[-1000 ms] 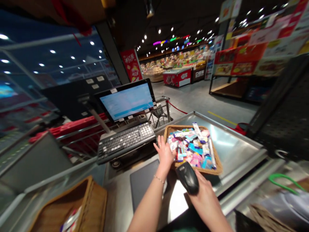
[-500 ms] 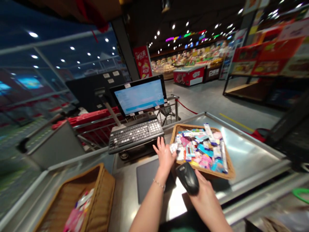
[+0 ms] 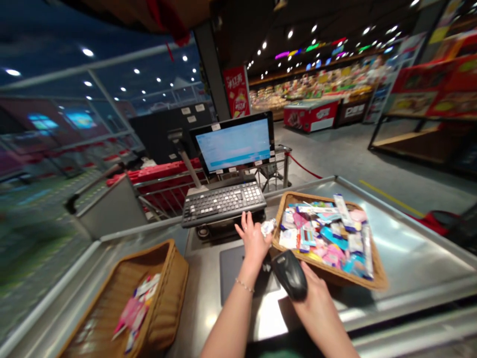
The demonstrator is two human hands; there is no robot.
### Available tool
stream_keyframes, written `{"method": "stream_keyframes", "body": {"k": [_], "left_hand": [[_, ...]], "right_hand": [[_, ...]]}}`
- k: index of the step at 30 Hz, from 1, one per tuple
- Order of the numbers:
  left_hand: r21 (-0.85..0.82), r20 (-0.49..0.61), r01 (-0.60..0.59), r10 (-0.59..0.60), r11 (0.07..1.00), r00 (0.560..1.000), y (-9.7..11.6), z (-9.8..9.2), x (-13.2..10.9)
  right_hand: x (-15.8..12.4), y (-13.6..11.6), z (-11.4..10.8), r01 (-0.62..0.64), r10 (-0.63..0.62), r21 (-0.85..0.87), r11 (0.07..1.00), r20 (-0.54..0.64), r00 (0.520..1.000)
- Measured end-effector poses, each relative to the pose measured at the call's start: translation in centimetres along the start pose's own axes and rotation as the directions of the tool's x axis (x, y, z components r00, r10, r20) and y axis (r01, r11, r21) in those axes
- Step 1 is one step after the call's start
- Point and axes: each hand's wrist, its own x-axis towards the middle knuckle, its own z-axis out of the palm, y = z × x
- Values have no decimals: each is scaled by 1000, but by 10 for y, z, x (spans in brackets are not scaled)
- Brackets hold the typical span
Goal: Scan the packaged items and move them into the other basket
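Observation:
My left hand (image 3: pixel 253 241) pinches a small crumpled silver-white packet (image 3: pixel 268 227) just left of the rim of a shallow wicker tray (image 3: pixel 312 197). The tray is heaped with several colourful flat packets and sticks. My right hand (image 3: pixel 316 303) grips a black handheld barcode scanner (image 3: pixel 289 274), whose nose is near the tray's near edge. A second wicker basket (image 3: pixel 175 293) to the left holds several pink and white packets.
A keyboard (image 3: pixel 223 203) and a monitor (image 3: pixel 233 141) stand beyond my left hand. The tray rests on a steel counter (image 3: pixel 417 253), with a dark pad (image 3: pixel 233 268) set into it. Red-railed trolleys, a rope barrier and lit store aisles lie beyond.
The view has swung left, so the tray, counter and monitor have slid rightward. My left hand and its packet now sit off the tray's rim rather than over it.

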Motion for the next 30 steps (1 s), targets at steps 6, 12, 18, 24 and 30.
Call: {"method": "stream_keyframes", "body": {"k": [6,12,18,24,30], "left_hand": [[19,-56,24,-23,1000,998,-14,0,-4],[22,-64,55,-54,998,996,-23,-2,-7],[26,-80,78,-76,997,994,-32,-3,-11],[43,-99,101,-96,994,990,-41,-6,-15],[59,-107,140,-134,988,985,-53,-8,-19]], "right_hand": [[3,10,13,92,-84,-78,993,98,992],[2,8,18,103,-89,-94,990,140,986],[4,3,19,119,-104,-80,990,173,979],[6,-5,20,137,-120,-72,988,205,971],[7,-15,20,130,-118,-28,991,277,954]]}}
